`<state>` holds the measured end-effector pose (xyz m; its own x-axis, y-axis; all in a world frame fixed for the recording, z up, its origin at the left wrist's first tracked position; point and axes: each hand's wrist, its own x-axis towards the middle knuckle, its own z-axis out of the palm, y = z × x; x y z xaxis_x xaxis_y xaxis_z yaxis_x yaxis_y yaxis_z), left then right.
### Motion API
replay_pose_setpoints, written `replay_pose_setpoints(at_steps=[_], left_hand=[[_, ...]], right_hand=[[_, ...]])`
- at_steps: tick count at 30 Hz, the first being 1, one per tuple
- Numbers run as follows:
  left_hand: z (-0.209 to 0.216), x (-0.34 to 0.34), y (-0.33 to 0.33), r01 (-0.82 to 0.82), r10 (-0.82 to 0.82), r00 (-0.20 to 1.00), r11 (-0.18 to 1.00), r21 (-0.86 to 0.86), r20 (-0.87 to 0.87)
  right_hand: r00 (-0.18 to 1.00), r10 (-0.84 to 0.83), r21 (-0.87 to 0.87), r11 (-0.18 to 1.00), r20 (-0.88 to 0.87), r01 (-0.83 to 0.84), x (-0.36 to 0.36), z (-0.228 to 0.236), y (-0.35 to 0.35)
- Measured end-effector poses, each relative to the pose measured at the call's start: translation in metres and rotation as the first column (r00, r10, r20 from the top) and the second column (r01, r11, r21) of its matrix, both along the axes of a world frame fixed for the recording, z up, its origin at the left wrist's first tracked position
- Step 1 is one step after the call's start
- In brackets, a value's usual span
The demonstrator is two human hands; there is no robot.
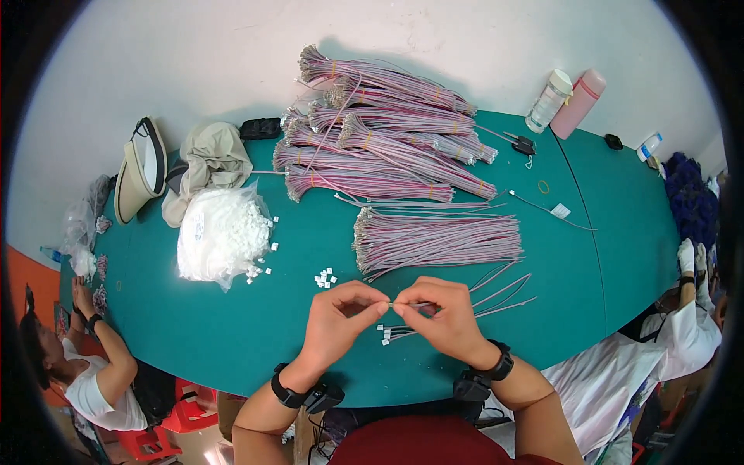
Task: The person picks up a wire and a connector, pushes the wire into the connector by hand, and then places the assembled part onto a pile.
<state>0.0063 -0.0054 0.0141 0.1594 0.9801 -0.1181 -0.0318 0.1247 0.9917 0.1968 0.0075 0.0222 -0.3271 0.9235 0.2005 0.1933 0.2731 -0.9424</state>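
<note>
Over the near middle of the table, my left hand and my right hand meet fingertip to fingertip. A thin wire is pinched in the right fingers. At its end the left thumb and forefinger press together; whatever small piece they hold is hidden. Just below lie several wires with white connector housings on their ends. Loose white housings are scattered beyond my left hand. A flat row of pink and grey wires with bare metal terminals spreads beyond both hands.
Banded wire bundles are piled at the back. A bag of white housings stands left, near a beige visor. A clear bottle and a pink flask stand back right. People sit at both sides.
</note>
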Motion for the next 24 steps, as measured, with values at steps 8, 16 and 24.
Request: replay_pose_setpoints(at_steps=[8, 16, 24], left_hand=[[-0.0016, -0.0026, 0.0029, 0.019, -0.007, 0.989, 0.996, -0.082, 0.148], [0.0002, 0.0010, 0.0019, 0.035, -0.025, 0.989, 0.997, -0.068, 0.144], [0.0009, -0.0005, 0.0008, 0.034, -0.015, 0.987, 0.993, -0.117, 0.161]], right_hand=[[0.997, -0.008, -0.120, 0.993, -0.077, -0.001, 0.0033, -0.0010, 0.0004], [0.997, -0.015, -0.156, 0.988, -0.077, 0.002, 0.0041, -0.0012, 0.0005], [0.992, -0.040, -0.183, 0.983, -0.119, 0.018, 0.0008, 0.0012, -0.0009]])
